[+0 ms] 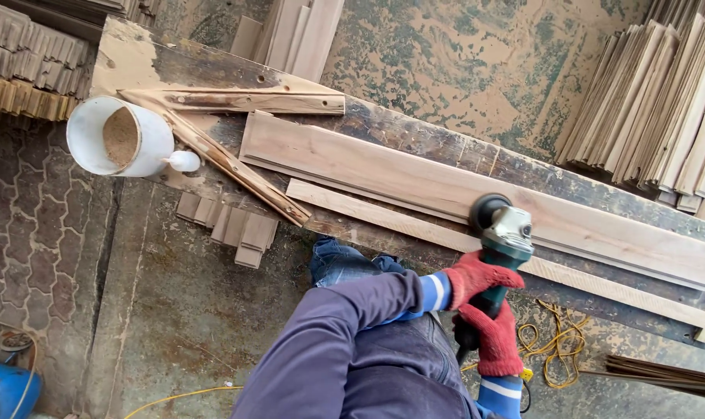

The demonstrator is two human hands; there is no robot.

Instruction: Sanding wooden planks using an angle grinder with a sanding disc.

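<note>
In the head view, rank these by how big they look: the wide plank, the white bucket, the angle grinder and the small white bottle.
1. Wide plank, by far the longest.
2. White bucket and angle grinder: they look alike, and the gloved hands cover part of the grinder, so I won't rank them.
3. Small white bottle.

Your left hand (477, 277) and right hand (496, 341), both in red gloves, grip the green angle grinder (501, 233) against the long wooden plank (383, 167) on the workbench (174, 58).

We see even, soft daylight with only faint shadows and no glare. Our view stays sharp, though straight boards bow slightly near the edges.
</note>
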